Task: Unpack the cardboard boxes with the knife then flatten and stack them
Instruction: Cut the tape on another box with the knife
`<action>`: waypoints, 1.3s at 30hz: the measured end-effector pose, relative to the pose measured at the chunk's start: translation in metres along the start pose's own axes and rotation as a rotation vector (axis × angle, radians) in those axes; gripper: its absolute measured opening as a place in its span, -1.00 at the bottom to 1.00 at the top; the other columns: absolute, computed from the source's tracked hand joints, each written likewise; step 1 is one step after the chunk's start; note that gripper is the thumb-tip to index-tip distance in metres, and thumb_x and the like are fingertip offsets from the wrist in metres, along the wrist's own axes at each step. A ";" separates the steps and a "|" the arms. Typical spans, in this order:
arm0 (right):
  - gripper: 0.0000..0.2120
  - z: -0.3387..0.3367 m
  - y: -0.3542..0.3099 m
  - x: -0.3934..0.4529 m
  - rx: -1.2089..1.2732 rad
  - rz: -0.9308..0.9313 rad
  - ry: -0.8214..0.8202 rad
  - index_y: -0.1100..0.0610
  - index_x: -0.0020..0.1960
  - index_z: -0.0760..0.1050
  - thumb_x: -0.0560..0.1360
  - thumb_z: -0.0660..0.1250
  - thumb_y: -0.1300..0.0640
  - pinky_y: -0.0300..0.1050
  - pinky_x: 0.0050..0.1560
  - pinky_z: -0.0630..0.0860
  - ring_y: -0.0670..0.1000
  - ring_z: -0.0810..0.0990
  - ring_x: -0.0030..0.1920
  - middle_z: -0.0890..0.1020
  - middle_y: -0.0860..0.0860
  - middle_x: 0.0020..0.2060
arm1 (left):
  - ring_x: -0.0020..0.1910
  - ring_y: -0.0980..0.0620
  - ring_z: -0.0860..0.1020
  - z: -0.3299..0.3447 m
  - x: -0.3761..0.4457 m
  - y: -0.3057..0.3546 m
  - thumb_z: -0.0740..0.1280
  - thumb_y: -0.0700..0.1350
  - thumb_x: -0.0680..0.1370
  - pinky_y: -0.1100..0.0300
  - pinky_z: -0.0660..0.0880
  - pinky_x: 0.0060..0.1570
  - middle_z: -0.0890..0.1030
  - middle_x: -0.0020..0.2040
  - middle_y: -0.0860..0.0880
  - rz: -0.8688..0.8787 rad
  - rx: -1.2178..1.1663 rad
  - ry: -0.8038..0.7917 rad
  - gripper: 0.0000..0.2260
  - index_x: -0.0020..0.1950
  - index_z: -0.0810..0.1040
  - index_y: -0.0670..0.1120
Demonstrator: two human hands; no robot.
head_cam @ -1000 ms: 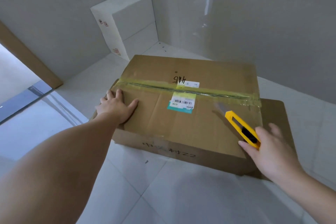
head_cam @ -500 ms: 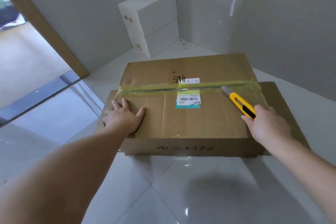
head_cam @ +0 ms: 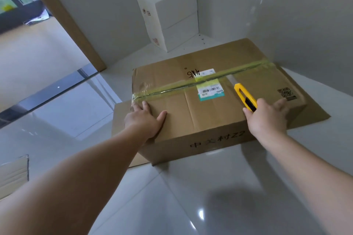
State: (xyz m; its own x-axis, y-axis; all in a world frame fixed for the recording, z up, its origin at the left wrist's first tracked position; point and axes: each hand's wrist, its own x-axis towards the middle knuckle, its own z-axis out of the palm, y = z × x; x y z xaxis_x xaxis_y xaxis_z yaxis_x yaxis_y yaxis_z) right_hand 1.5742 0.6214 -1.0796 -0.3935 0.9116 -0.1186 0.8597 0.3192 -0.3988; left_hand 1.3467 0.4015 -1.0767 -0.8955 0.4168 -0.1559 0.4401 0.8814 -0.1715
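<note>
A large brown cardboard box lies on the tiled floor, its top seam sealed with yellowish tape. A white and teal label sits near the middle of the seam. My left hand presses flat on the box top near its left front corner. My right hand grips a yellow utility knife, whose blade tip reaches the tape just right of the label. Under the box lies a flattened sheet of cardboard.
Two white boxes are stacked in the far corner against the grey walls. A wooden door frame and glass threshold lie to the left. Another piece of cardboard shows at the left edge. Glossy white floor tiles spread in front.
My right hand has brought the knife left along the tape seam, from the right end to just right of the label. The view has swung to the left. My left hand stays pressed on the box.
</note>
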 end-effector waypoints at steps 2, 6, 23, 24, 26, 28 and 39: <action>-0.70 0.003 0.000 -0.011 0.031 0.039 -0.023 0.18 0.05 0.39 0.56 0.25 -0.07 0.28 0.23 0.34 0.40 0.06 0.44 0.01 0.45 0.45 | 0.36 -0.24 0.35 0.001 0.004 -0.002 -0.21 0.51 0.38 -0.04 0.43 0.12 0.09 0.52 -0.22 0.018 -0.005 0.011 -0.11 0.54 0.01 -0.03; -0.69 0.014 -0.010 -0.032 0.112 0.087 -0.103 0.14 -0.06 0.30 0.56 0.24 -0.10 0.12 0.07 0.44 0.36 0.28 0.33 0.22 0.43 0.36 | 0.36 -0.24 0.34 -0.002 0.008 -0.003 -0.15 0.50 0.41 -0.04 0.39 0.20 0.09 0.51 -0.26 0.039 -0.028 0.005 -0.10 0.54 0.02 -0.12; -0.71 0.033 -0.129 -0.067 0.276 -0.307 -0.187 0.08 -0.08 0.29 0.54 0.29 -0.11 0.16 0.37 0.28 0.28 0.12 0.48 0.22 0.30 0.45 | 0.02 -0.13 0.55 -0.019 -0.052 -0.003 0.03 0.27 0.58 0.10 0.44 -0.10 0.13 0.41 -0.27 0.189 -0.061 -0.181 -0.29 0.41 0.25 -0.34; -0.71 0.031 -0.135 -0.063 0.279 -0.275 -0.161 0.09 -0.08 0.31 0.54 0.29 -0.11 0.14 0.32 0.34 0.29 0.19 0.45 0.24 0.32 0.43 | -0.03 -0.10 0.55 -0.022 -0.052 -0.004 0.04 0.24 0.59 0.10 0.45 -0.11 0.15 0.41 -0.27 0.206 -0.069 -0.190 -0.36 0.34 0.37 -0.30; -0.71 0.027 -0.135 -0.052 0.263 -0.135 -0.118 0.12 -0.05 0.35 0.53 0.30 -0.10 0.08 0.13 0.45 0.31 0.35 0.31 0.35 0.33 0.30 | -0.19 -0.05 0.52 -0.029 -0.045 -0.012 0.05 0.17 0.60 0.12 0.44 -0.24 0.28 0.30 -0.19 0.247 -0.064 -0.113 -0.52 0.12 0.57 -0.17; -0.69 0.026 -0.128 -0.046 0.215 -0.025 -0.113 0.18 0.05 0.41 0.54 0.30 -0.07 0.07 0.10 0.47 0.32 0.38 0.26 0.32 0.33 0.30 | -0.16 -0.05 0.51 -0.032 -0.026 -0.026 0.08 0.13 0.58 0.11 0.41 -0.27 0.36 0.15 -0.12 0.297 -0.045 0.056 -0.60 0.08 0.56 -0.11; -0.70 0.043 -0.144 -0.043 0.146 0.019 -0.152 0.16 -0.03 0.34 0.55 0.27 -0.08 -0.04 -0.21 0.40 0.20 0.49 0.09 0.49 0.11 -0.12 | 0.46 -0.22 0.18 -0.031 0.113 -0.078 -0.02 0.33 0.55 -0.12 0.13 0.43 0.20 0.48 -0.24 0.345 -0.006 0.122 -0.33 0.49 0.16 -0.10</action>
State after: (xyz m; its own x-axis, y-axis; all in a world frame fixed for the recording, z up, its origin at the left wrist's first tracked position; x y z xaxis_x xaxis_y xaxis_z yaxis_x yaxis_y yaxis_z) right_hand 1.4538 0.5253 -1.0560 -0.4319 0.8639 -0.2590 0.8155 0.2514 -0.5213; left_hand 1.2093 0.3869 -1.0506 -0.6959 0.7129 -0.0866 0.7176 0.6855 -0.1234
